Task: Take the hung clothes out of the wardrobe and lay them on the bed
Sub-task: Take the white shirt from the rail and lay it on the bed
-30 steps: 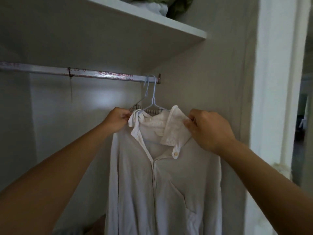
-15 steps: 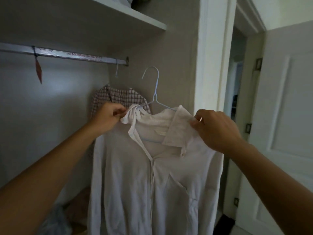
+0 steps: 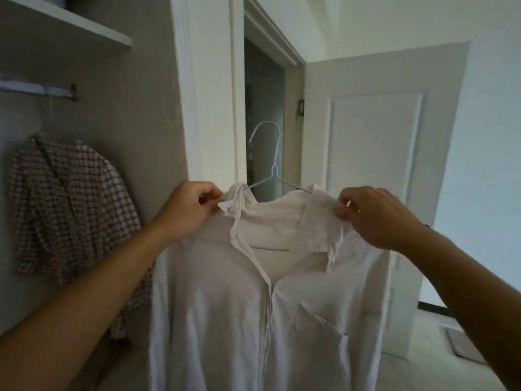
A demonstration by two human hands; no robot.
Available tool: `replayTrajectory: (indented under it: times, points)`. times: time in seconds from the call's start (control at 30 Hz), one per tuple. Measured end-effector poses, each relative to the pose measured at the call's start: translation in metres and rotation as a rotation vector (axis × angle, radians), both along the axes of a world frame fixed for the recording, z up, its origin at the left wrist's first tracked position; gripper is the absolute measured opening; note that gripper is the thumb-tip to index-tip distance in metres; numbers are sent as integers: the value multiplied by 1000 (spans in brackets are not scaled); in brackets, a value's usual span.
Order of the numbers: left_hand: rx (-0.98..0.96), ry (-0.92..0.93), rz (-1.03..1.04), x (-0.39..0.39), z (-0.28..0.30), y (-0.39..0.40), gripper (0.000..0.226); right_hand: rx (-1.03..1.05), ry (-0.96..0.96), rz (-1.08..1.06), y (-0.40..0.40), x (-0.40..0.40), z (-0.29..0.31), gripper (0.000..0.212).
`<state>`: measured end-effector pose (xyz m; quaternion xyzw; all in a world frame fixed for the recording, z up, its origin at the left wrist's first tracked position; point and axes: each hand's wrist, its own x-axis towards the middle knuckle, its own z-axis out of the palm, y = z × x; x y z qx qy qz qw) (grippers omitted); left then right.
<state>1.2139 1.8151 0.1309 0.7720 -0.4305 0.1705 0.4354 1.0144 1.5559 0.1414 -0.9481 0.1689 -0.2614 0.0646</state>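
A white button-up shirt (image 3: pixel 225 300) hangs on a thin white wire hanger (image 3: pixel 272 165), held up in front of me outside the wardrobe. My left hand (image 3: pixel 187 210) pinches the shirt's left shoulder by the collar. My right hand (image 3: pixel 375 215) pinches the right shoulder and collar. The hanger's hook stands free in the air, off the rail. A checked shirt (image 3: pixel 70 210) still hangs inside the wardrobe at the left, under the metal rail (image 3: pixel 36 88). The bed is out of view.
The wardrobe's white frame (image 3: pixel 208 88) stands just behind the shirt. Right of it are a dark doorway (image 3: pixel 262 103) and an open white door (image 3: pixel 375 153). A shelf (image 3: pixel 70 25) runs above the rail. A mat (image 3: pixel 465 345) lies on the light floor at the lower right.
The white shirt came off the rail and both hands carried it right, out of the wardrobe. My view turned right, so the checked shirt now shows at the far left.
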Motion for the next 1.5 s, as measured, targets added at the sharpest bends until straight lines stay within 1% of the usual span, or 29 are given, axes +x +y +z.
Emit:
replayTrajectory:
  times: [0.17, 0.3, 0.33, 0.5, 0.6, 0.67, 0.83, 1.03, 1.17, 1.37, 1.5]
  points:
    - [32, 45, -74, -76, -14, -99, 10, 41, 18, -83, -72, -98, -14, 18]
    - [67, 76, -130, -142, -31, -178, 12, 89, 38, -153, -130, -181, -28, 31]
    - [73, 84, -152, -159, -36, -197, 11, 98, 34, -174, -143, -201, -32, 30]
    - [90, 160, -321, -239, -57, -288, 13, 139, -67, -314, -210, -299, -54, 20]
    - [108, 181, -408, -276, -63, -344, 12, 144, -87, -394, -245, -354, -62, 15]
    - [117, 171, -473, -300, -66, -382, 9, 142, -103, -447, -265, -388, -66, 15]
    - [165, 102, -623, -364, -72, -475, 12, 114, -139, -591, -312, -468, -77, 17]
    - [222, 65, -824, -434, -86, -589, 12, 85, -94, -790, -362, -550, -96, 20]
    - [228, 15, -978, -490, -98, -673, 12, 73, -86, -975, -397, -606, -106, 16]
    - [279, -44, -1207, -574, -112, -777, 13, 105, -47, -1211, -438, -679, -123, 13]
    - [330, -87, -1352, -623, -122, -841, 8, 139, -26, -1327, -459, -718, -135, 11]
